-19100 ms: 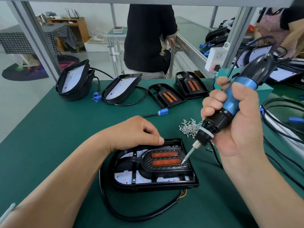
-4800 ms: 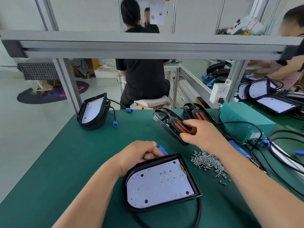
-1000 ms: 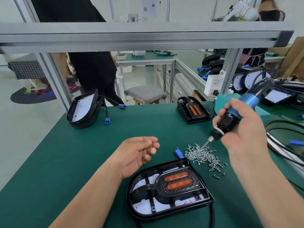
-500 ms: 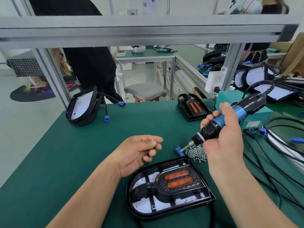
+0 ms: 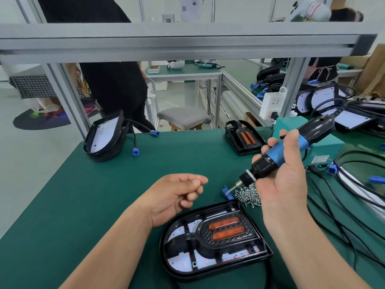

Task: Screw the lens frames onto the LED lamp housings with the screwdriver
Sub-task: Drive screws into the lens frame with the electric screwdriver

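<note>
A black LED lamp housing [image 5: 258,252] lies on the green bench near me, its white LED board showing. A black lens frame [image 5: 226,236] with two orange lenses sits in it. My right hand [image 5: 285,180] grips the blue and black electric screwdriver [image 5: 285,150], held slanted. Its bit points down-left at the left edge of a pile of small silver screws [image 5: 249,196], beside a blue connector [image 5: 226,191]. My left hand [image 5: 177,195] hovers left of the housing, fingers loosely curled; I see nothing in it.
Another lens frame [image 5: 243,139] lies at the back of the bench. Stacked housings [image 5: 104,140] with blue plugs stand at back left. A teal box [image 5: 327,143] and black cables [image 5: 343,205] fill the right side. A person in black [image 5: 112,88] stands behind the bench.
My right hand has tilted the screwdriver flatter and carried its bit from over the screw pile to the pile's left edge. My left hand has stayed about where it was.
</note>
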Demonstrator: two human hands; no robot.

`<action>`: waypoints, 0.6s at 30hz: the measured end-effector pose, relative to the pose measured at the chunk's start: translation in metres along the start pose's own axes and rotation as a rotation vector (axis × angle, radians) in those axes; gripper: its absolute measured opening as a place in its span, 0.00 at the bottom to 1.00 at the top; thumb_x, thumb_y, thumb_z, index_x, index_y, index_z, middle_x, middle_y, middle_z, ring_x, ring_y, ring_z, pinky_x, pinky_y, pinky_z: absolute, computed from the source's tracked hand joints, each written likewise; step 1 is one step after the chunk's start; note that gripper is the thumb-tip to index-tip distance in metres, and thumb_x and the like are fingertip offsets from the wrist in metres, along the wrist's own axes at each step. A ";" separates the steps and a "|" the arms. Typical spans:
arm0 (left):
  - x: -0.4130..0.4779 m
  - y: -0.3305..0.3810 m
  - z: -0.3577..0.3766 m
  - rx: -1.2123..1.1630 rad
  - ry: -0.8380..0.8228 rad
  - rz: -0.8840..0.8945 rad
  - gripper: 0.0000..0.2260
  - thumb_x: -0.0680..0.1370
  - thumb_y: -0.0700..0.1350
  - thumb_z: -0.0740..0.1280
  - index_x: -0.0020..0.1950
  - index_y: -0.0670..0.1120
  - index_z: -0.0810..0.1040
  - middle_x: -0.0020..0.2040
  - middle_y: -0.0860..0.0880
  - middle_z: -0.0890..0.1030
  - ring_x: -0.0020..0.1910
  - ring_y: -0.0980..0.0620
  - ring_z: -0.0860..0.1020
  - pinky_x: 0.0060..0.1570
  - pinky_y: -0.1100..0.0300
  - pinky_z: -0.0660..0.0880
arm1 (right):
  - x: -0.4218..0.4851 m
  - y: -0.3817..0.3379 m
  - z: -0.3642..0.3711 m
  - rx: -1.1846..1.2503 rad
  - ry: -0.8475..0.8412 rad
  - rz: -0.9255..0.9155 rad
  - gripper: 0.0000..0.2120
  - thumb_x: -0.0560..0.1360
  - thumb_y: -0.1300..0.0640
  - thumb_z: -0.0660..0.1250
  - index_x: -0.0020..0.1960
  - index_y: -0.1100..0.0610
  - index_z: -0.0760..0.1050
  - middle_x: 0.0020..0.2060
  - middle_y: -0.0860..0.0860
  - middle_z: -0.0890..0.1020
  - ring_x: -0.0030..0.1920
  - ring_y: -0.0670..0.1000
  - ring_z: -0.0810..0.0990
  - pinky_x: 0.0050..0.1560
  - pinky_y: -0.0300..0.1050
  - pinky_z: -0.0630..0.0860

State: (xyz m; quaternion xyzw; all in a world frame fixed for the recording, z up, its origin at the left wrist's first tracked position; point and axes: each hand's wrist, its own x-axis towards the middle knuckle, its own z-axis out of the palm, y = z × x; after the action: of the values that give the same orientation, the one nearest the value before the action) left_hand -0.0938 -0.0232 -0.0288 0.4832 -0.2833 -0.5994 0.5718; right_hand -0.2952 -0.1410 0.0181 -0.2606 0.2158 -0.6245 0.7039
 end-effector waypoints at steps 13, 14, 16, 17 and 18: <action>-0.001 0.001 0.005 0.047 -0.020 0.015 0.05 0.75 0.38 0.74 0.50 0.40 0.85 0.41 0.44 0.79 0.33 0.55 0.72 0.27 0.67 0.65 | -0.002 0.001 0.004 0.080 -0.038 0.060 0.10 0.81 0.53 0.73 0.58 0.53 0.75 0.42 0.49 0.81 0.41 0.49 0.78 0.45 0.43 0.75; -0.001 0.001 0.005 0.045 -0.020 0.012 0.05 0.75 0.37 0.73 0.51 0.40 0.85 0.41 0.43 0.80 0.33 0.55 0.72 0.27 0.67 0.66 | -0.003 0.001 0.004 0.084 -0.038 0.048 0.11 0.81 0.51 0.74 0.59 0.52 0.76 0.43 0.48 0.81 0.42 0.49 0.78 0.47 0.43 0.75; -0.003 0.002 0.005 0.041 -0.019 0.003 0.05 0.77 0.34 0.72 0.52 0.39 0.85 0.42 0.42 0.81 0.32 0.54 0.73 0.26 0.67 0.66 | -0.004 0.000 0.005 0.050 -0.035 0.020 0.12 0.79 0.46 0.74 0.57 0.50 0.78 0.46 0.47 0.82 0.44 0.47 0.78 0.50 0.42 0.75; -0.003 0.002 0.005 0.042 -0.020 0.000 0.05 0.78 0.33 0.71 0.52 0.39 0.85 0.43 0.41 0.82 0.32 0.54 0.73 0.26 0.67 0.66 | -0.005 -0.001 0.005 0.032 -0.035 0.012 0.11 0.77 0.45 0.75 0.55 0.49 0.79 0.47 0.46 0.82 0.45 0.46 0.78 0.51 0.42 0.74; -0.003 0.003 0.005 0.045 -0.021 -0.001 0.06 0.79 0.32 0.70 0.52 0.39 0.85 0.44 0.41 0.82 0.32 0.54 0.73 0.26 0.67 0.66 | -0.005 -0.002 0.005 0.026 -0.034 0.010 0.11 0.76 0.45 0.75 0.54 0.48 0.79 0.47 0.45 0.82 0.45 0.45 0.78 0.51 0.41 0.75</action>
State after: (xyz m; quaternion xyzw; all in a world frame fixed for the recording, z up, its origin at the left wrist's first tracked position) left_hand -0.0978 -0.0216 -0.0235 0.4896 -0.3024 -0.5984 0.5574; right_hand -0.2937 -0.1358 0.0230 -0.2612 0.1968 -0.6193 0.7138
